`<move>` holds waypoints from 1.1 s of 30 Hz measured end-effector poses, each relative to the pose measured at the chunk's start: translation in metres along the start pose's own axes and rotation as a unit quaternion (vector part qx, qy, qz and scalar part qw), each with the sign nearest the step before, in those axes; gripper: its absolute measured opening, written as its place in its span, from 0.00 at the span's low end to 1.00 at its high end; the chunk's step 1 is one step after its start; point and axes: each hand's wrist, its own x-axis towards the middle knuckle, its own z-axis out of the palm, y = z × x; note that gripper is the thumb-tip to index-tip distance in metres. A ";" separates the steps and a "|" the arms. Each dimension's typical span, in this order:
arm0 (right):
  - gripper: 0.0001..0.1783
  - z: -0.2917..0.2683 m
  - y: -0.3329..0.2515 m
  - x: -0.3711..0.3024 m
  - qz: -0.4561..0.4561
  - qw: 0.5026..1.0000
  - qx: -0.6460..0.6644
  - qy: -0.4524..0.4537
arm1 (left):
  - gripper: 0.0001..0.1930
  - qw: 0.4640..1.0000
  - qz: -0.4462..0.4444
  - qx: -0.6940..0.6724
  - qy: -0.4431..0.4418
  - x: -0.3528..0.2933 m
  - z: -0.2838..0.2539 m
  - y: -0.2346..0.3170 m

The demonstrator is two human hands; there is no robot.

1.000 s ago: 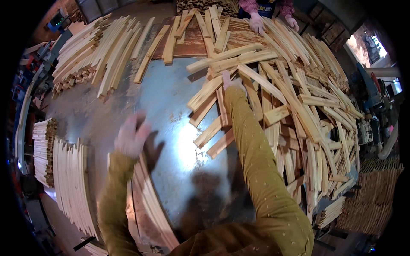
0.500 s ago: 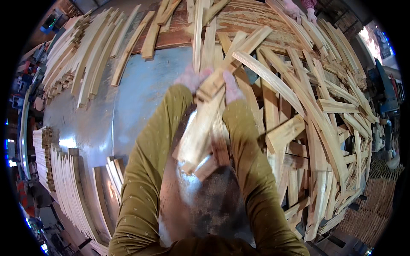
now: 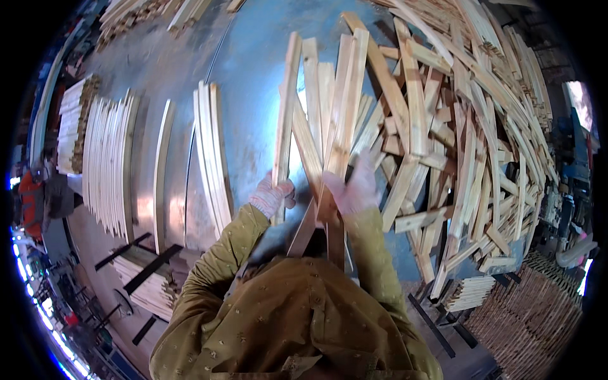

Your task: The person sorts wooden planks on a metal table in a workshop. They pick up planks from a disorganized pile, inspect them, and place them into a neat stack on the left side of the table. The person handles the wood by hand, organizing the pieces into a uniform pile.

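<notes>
My left hand (image 3: pixel 272 194), in a pale glove, is closed around a long narrow wood strip (image 3: pixel 288 101) that stands out away from me. My right hand (image 3: pixel 356 189), gloved and a little blurred, has its thumb apart from its stretched fingers. It rests against the near part of a wood board (image 3: pixel 346 101) in a loose fan of pieces in front of me. Between my hands another strip (image 3: pixel 306 145) lies aslant, crossing the others. The near ends of several pieces reach close to my body.
A large tangled heap of wood strips (image 3: pixel 465 152) fills the right side. On the left lie a row of strips (image 3: pixel 109 168), a single strip (image 3: pixel 163 174) and a small bundle (image 3: pixel 212 158) on the blue-grey metal table (image 3: pixel 250 69). Stacked slats (image 3: pixel 525 316) stand at lower right.
My view has shifted toward the table's near edge. My hands have moved apart, and the short block held between them is out of them. My left hand now grips a long strip.
</notes>
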 end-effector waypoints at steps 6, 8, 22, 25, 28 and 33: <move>0.59 -0.006 -0.049 0.006 0.101 0.983 -0.106 -0.109 | 0.29 0.973 0.004 -0.224 -0.052 -0.062 -0.029 -0.006; 0.57 0.001 -0.031 -0.011 0.065 0.993 -0.091 -0.043 | 0.34 0.950 -0.001 -0.305 -0.067 -0.064 -0.035 -0.021; 0.47 -0.006 -0.047 -0.057 0.068 0.979 -0.160 -0.109 | 0.43 0.991 0.054 0.037 0.114 -0.070 -0.040 -0.073; 0.41 0.000 0.008 -0.051 0.053 0.979 -0.196 -0.032 | 0.44 0.901 0.030 0.379 0.211 -0.101 -0.039 -0.034; 0.36 -0.011 0.010 -0.065 -0.008 0.998 -0.052 0.029 | 0.41 0.810 0.046 0.514 0.280 -0.127 -0.051 -0.012; 0.32 0.010 -0.056 -0.109 -0.020 0.994 0.109 0.008 | 0.48 0.791 -0.068 0.485 0.367 -0.109 -0.058 -0.013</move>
